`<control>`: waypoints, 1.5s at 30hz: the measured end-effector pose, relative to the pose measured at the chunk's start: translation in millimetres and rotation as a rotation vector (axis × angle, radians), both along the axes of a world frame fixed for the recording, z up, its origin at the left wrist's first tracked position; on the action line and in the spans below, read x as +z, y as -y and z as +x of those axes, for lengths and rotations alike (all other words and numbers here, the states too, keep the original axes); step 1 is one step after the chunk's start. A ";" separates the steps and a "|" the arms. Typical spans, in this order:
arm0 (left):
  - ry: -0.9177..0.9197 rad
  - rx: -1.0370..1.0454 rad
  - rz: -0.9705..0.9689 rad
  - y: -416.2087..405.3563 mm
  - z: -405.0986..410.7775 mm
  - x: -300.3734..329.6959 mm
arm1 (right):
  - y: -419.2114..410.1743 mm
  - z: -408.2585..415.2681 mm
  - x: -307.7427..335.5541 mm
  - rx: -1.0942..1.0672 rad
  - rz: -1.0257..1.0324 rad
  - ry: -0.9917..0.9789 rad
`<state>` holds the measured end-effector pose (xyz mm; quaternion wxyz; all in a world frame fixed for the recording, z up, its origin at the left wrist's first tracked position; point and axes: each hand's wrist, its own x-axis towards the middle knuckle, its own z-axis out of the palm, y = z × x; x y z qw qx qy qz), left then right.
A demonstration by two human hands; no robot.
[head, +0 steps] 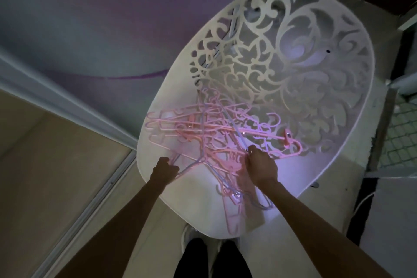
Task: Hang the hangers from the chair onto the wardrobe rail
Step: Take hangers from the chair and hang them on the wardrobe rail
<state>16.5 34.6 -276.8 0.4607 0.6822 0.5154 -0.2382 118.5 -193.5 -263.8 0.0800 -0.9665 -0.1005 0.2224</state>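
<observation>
**Hangers in a tangle under both my hands**

Pink plastic hangers, with a few pale lilac wire ones among them, lie in a jumbled heap on the seat of the white plastic chair, whose curved back is cut through with a scrolling leaf pattern. The heap spreads from the middle of the seat towards the near edge, and several hangers reach over that edge towards my legs.

My left hand is at the near left side of the heap, fingers curled round the thin shoulder of a lilac wire hanger that runs off to the right into the pile. My right hand is at the near right side, knuckles up, fingers bent and pinching a thin hanger part at its fingertips; I cannot tell which hanger it belongs to. The bulk of the tangle lies between and just beyond my two hands, touching both.

Left of the chair stands a sliding door with a purple and grey swirl pattern, its metal track running across the pale floor. My light shoes show below the seat edge.
</observation>
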 end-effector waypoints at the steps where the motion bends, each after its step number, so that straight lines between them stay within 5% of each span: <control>1: 0.001 0.025 0.025 1.7 0.1 -3.4 | 2.5 0.2 -4.8 -0.008 0.016 0.057; 6: 0.087 -0.013 0.179 8.7 -9.2 -3.7 | 18.1 -5.6 -6.3 0.026 0.251 0.326; 9: 0.183 0.131 0.049 7.2 -13.4 -0.6 | 19.1 -6.5 0.5 -0.195 0.469 0.173; 16: 0.244 0.205 0.065 2.6 -19.6 41.3 | 31.5 22.5 36.6 -0.195 0.840 -0.297; 22: 0.120 0.026 -0.490 1.6 9.1 106.0 | 47.4 48.0 80.5 -0.377 0.995 -0.703; 25: 0.387 0.224 -0.946 -2.0 24.1 128.4 | 43.9 49.5 90.8 -0.491 1.114 -0.817; 28: 0.719 0.502 -1.147 6.0 37.0 151.9 | 24.5 35.7 79.2 -0.641 1.220 -0.887; 33: 0.740 0.486 -0.727 34.8 62.5 151.5 | -29.5 4.1 64.1 -0.713 1.247 -0.922; 36: 0.602 0.457 -0.741 27.6 61.9 149.1 | -55.1 -6.7 63.9 -0.630 1.165 -0.892; 39: 0.583 0.393 -0.567 12.4 56.9 145.3 | -72.2 14.4 68.0 -0.430 0.816 -0.845; 42: 0.635 0.479 -0.554 -1.7 56.4 138.9 | -72.5 62.0 56.7 0.113 0.326 -0.420; 45: 0.612 0.523 -0.592 -12.4 55.5 132.2 | -66.3 100.6 39.5 0.358 -0.048 -0.166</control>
